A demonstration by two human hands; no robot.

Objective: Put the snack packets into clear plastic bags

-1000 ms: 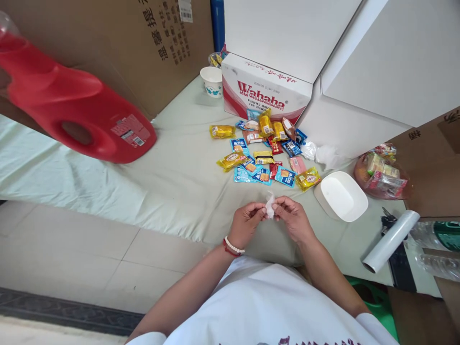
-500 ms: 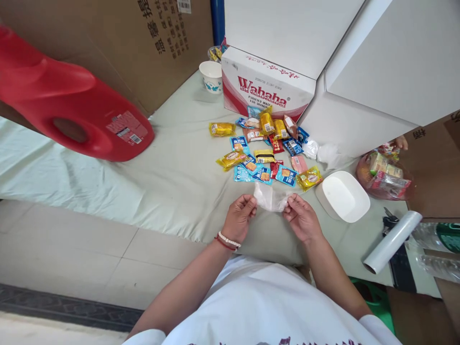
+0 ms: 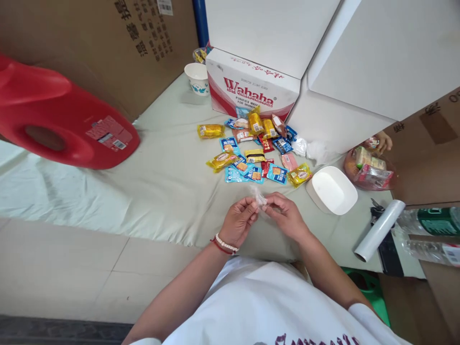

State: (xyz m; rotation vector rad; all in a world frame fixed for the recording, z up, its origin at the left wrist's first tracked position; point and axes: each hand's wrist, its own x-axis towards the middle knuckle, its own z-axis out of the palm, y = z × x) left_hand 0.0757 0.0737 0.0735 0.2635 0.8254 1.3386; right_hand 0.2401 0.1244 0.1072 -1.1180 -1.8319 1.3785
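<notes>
Left hand (image 3: 237,219) and right hand (image 3: 286,216) pinch clear plastic (image 3: 258,195), its long axis and loose end pointing away, slightly left.

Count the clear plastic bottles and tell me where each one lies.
2. The green-labelled bottle lies at the right edge, right of the white roll; the other bottle lies just below it in the picture. Others may be hidden.
</notes>
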